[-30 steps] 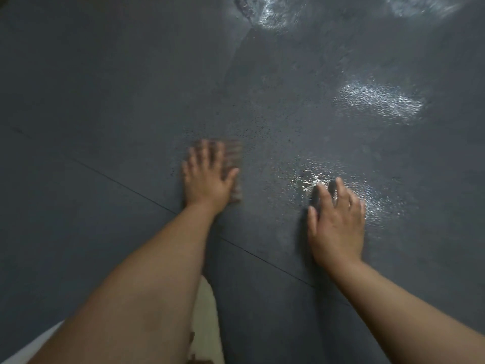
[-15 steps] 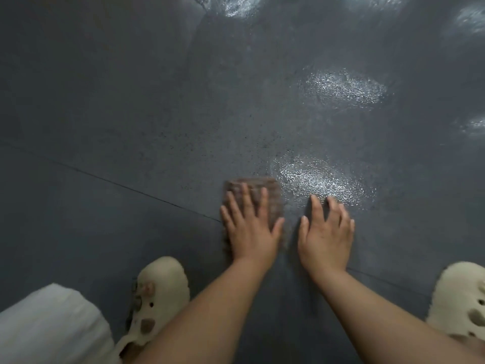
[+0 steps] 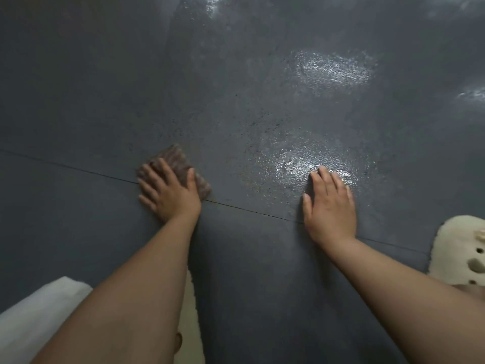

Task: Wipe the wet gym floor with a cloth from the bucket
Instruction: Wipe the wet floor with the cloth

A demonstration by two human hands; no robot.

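White cloth of a garment (image 3: 39,319) shows at the lower left corner. Next to it the left arm reaches forward, and the left hand (image 3: 169,191) lies flat with spread fingers on the brown cloth (image 3: 181,160), pressing it down on the dark floor (image 3: 78,88) just where a thin seam (image 3: 65,165) crosses. I think the palm is flat so that the whole cloth takes up water when it is pushed. Well apart to the right, the right hand (image 3: 329,206) rests open on the floor, fingers straight, holding nothing; it probably carries the body weight. Its fingertips touch the near shiny wet patch (image 3: 304,164), which the cloth has not reached yet. A second wet patch (image 3: 333,68) shines farther away. A cream shoe (image 3: 459,248) stands at the right edge. No bucket is in view.
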